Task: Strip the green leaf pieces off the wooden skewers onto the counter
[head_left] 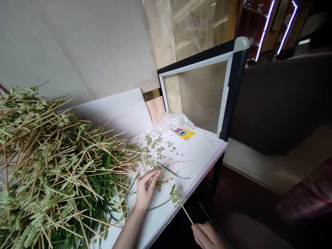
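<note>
Head view: a big heap (64, 166), a small careful pinch

Filling the frame's left side, the heap tangles pale sticks with green strips; its jutting ends are best kept off the working elbow. Across the lower centre spans the white tabletop (204, 141); working further in from its edge should catch dropped bits. Near centre, the left hand (147, 188) pinches what looks like a small green piece (162, 171) at the upper tip of a slim stick (187, 213). Bottom, right of centre, the right hand (206, 236) grips the stick's lower end; holding that still while the left feeds, fingertips out of the point's line, seems safest. Midway along sits a clump of green pieces (175, 195), pale, folded-looking, uneven, loose ends sticking out. Piercing each piece through its middle should stop splitting.
</note>
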A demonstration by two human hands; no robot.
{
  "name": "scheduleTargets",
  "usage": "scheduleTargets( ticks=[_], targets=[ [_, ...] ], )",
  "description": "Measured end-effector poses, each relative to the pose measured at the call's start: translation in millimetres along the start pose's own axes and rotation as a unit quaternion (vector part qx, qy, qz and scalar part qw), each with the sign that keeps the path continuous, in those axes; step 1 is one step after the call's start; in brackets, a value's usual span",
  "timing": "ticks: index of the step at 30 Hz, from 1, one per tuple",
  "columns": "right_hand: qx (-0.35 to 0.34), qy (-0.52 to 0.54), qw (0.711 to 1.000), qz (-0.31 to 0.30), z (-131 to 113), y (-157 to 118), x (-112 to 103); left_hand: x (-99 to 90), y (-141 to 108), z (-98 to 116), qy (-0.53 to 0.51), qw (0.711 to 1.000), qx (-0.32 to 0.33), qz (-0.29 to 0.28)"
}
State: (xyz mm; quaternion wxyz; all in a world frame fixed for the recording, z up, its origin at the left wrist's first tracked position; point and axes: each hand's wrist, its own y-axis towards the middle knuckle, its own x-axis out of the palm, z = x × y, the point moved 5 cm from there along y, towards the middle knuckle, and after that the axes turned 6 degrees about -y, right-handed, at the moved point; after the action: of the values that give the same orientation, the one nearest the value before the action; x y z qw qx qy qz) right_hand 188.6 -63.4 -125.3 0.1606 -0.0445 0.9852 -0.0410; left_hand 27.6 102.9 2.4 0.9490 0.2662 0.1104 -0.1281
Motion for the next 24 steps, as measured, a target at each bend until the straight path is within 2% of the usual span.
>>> scheduleTargets(
  ticks=[5,10,16,24],
  targets=[
    [0.004,0.018,1.000,-0.019,8.8,3.3,5.3,-1.2,3.4,8.1,0.046,0.998,0.037,-0.032],
    [0.018,0.074,0.997,-0.024,12.7,5.0,3.8,-2.2,3.4,0.6,0.035,0.999,0.008,-0.019],
    [0.002,0.018,1.000,-0.003,-5.7,-0.6,-7.7,-0.7,1.4,-15.2,-0.105,0.988,-0.108,0.039],
    [0.000,0.036,0.999,0.006,2.2,-5.4,-0.5,-12.2,3.8,-31.6,-0.222,0.960,-0.135,0.104]
  ],
)
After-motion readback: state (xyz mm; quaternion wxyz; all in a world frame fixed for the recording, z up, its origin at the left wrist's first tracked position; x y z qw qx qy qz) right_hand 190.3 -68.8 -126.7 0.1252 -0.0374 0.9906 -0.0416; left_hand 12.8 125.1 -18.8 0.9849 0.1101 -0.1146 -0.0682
